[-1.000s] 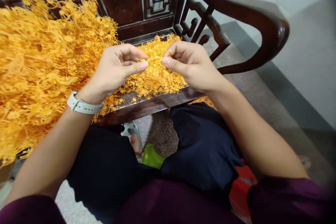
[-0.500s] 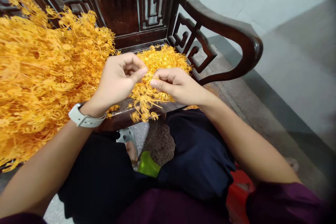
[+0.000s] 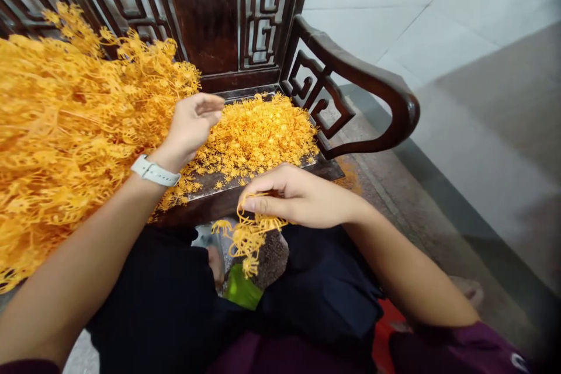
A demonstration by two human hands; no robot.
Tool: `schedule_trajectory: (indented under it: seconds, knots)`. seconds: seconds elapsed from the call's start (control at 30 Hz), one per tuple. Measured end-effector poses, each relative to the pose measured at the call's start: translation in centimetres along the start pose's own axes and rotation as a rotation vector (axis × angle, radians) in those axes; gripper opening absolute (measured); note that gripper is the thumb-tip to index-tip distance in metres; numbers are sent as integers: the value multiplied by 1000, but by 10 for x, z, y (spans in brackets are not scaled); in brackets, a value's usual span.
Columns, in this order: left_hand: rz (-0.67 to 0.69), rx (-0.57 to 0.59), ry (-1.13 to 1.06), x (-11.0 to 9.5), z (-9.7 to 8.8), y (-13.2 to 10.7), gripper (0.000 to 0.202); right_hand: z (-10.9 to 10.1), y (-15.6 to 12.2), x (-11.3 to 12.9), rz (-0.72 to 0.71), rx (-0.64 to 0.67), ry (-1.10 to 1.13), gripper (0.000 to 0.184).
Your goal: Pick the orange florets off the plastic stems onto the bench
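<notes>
My right hand (image 3: 293,197) pinches a small orange plastic sprig (image 3: 246,235) that dangles over my lap, just in front of the seat's edge. My left hand (image 3: 191,123), with a white watch at the wrist, hovers over the seat with its fingers loosely apart and nothing in them. It hangs between a big heap of orange plastic branches (image 3: 74,123) on the left and a low pile of small orange pieces (image 3: 263,134) on the dark wooden seat (image 3: 219,194).
The seat belongs to a carved dark wooden bench with a curved armrest (image 3: 372,85) on the right. Grey tiled floor lies beyond it. My knees in dark trousers are below, with a green shoe (image 3: 240,289) and something red (image 3: 388,318) by my legs.
My hands have parted. The right one came down toward my lap with the sprig, and the left one let go and lifted toward the heap of branches.
</notes>
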State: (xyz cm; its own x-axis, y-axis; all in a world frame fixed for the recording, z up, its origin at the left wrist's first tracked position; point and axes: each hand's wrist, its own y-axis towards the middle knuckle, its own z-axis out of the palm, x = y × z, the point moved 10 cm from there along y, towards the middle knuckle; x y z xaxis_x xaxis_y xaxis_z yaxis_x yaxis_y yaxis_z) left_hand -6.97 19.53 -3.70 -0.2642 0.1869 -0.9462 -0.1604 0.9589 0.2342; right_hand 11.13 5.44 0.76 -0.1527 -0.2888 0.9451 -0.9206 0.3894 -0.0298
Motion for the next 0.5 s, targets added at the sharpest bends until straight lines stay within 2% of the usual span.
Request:
schedule_trajectory:
  seconds: [0.07, 0.13, 0.2, 0.23, 0.27, 0.33, 0.43, 0.5]
  knots:
    - [58, -18, 44, -6, 10, 1, 38, 7, 4, 4, -16, 34, -101, 37]
    - [117, 22, 121, -15, 19, -3, 32, -1, 9, 0, -1, -35, -179, 31]
    - [151, 202, 168, -23, 37, -15, 13, -27, 12, -12, 43, -236, -214, 28]
    - [158, 316, 158, -27, 47, -24, 21, -44, 12, -21, 64, -355, -206, 28]
    - [160, 411, 130, -32, 55, -35, 34, -60, 10, -32, 85, -463, -181, 30]
    - [154, 520, 82, -41, 63, -52, 48, -82, 8, -56, 121, -583, -75, 37]
    - [159, 570, 130, -47, 66, -63, 39, -99, 6, -85, 172, -649, 141, 41]
    - [168, 617, 205, -43, 67, -62, 30, -105, 2, -92, 187, -701, 244, 39]
